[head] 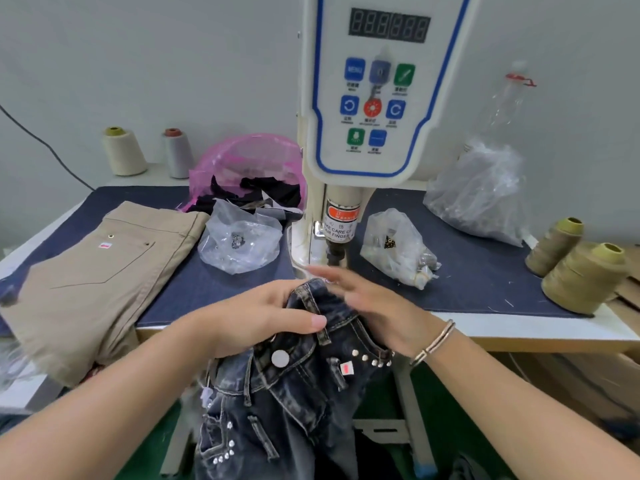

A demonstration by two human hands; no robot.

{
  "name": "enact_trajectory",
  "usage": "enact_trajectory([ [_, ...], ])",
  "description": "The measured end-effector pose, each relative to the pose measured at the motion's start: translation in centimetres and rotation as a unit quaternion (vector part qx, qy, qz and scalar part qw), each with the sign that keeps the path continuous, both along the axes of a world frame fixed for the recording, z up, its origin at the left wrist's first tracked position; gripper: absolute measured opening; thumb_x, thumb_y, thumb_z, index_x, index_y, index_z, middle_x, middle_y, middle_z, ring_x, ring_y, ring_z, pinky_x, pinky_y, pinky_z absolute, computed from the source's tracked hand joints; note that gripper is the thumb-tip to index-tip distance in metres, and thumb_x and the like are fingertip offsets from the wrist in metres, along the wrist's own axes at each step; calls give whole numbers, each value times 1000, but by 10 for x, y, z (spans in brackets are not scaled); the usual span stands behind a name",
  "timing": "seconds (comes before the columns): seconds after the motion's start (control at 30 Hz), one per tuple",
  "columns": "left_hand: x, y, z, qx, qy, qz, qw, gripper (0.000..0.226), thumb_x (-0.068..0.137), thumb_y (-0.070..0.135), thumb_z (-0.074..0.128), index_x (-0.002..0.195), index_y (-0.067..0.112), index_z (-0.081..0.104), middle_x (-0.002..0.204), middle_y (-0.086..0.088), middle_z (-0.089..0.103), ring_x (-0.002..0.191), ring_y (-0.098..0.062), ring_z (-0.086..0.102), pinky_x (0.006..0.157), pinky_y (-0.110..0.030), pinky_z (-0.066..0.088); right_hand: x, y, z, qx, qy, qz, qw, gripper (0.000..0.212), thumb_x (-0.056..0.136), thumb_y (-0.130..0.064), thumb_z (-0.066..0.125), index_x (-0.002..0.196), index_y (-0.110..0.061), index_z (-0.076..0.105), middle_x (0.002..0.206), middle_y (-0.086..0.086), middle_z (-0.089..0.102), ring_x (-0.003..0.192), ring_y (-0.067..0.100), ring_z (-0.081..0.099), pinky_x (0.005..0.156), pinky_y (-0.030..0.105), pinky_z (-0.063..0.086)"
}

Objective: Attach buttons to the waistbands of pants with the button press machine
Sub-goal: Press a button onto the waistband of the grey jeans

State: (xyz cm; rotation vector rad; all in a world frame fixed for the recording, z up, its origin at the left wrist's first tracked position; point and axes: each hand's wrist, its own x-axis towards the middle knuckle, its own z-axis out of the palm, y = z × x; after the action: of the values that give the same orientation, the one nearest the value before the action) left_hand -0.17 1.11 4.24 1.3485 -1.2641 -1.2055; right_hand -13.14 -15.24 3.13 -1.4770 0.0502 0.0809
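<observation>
Head view, left to right: two thread cones (124, 151) stand at the back left by the wall; folded tan pants (93, 271) lie flat on the left of the surface (467, 271), back pocket up, overhanging the front edge; pink mesh bag (249, 161) with dark cloth scraps sits behind them; clear bag of metal buttons (239, 240) lies just left of the machine base; left hand (263, 317) grips the bunched waistband of the dark washed jeans (294, 393), fingers curled over the denim, thumb laid flat across the top; jeans are at the surface's front edge directly below the press head, legs hanging down off the edge, one silver button (280, 358) already on the waistband, studs along the pocket; button press machine (374, 98) stands centre, control panel facing the camera, punch (334, 254) raised just above the hands; right hand (377, 306) is motion-blurred, fingers straight and slightly spread, lying over the jeans' waistband, bangle on the wrist; second small parts bag (398, 247) right of the punch; large clear bag (481, 195) further back; two olive thread cones (581, 271) at the far right edge.
</observation>
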Motion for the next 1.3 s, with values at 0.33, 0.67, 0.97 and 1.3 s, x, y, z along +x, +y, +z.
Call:
enact_trajectory([
  [0.33, 33, -20, -12, 100, -135, 79, 983, 3, 90, 21, 66, 91, 20, 64, 83, 7, 67, 80, -9, 62, 73, -18, 46, 6, -29, -11, -129, 53, -140, 980, 19, 92, -27, 59, 85, -19, 74, 86, -4, 74, 83, 10, 68, 79, 21, 52],
  [0.67, 51, -40, -37, 74, -93, 147, 982, 29, 83, 38, 64, 110, 28, 65, 118, 12, 68, 115, -2, 59, 108, -34, 39, 32, -32, -27, -58, 70, -213, 973, 30, 96, -32, 53, 88, -16, 77, 95, 10, 74, 87, 20, 71, 72, 25, 55],
  [0.97, 69, -49, -37, 73, -52, 136, 987, 89, 60, 54, 72, 136, 13, 49, 137, 5, 54, 127, -9, 50, 112, -35, 33, 48, -42, -26, -126, 36, -234, 963, 28, 90, -35, 57, 70, -25, 73, 62, -15, 68, 61, -8, 62, 59, 10, 46],
  [1.3, 71, -45, -54, 66, 34, 151, 986, 61, 75, 34, 69, 131, 16, 55, 126, 1, 66, 122, -18, 57, 115, -46, 31, 56, -51, -48, -114, 0, -255, 960, 8, 90, -19, 61, 94, -24, 64, 89, -13, 70, 80, -6, 65, 67, 4, 44],
])
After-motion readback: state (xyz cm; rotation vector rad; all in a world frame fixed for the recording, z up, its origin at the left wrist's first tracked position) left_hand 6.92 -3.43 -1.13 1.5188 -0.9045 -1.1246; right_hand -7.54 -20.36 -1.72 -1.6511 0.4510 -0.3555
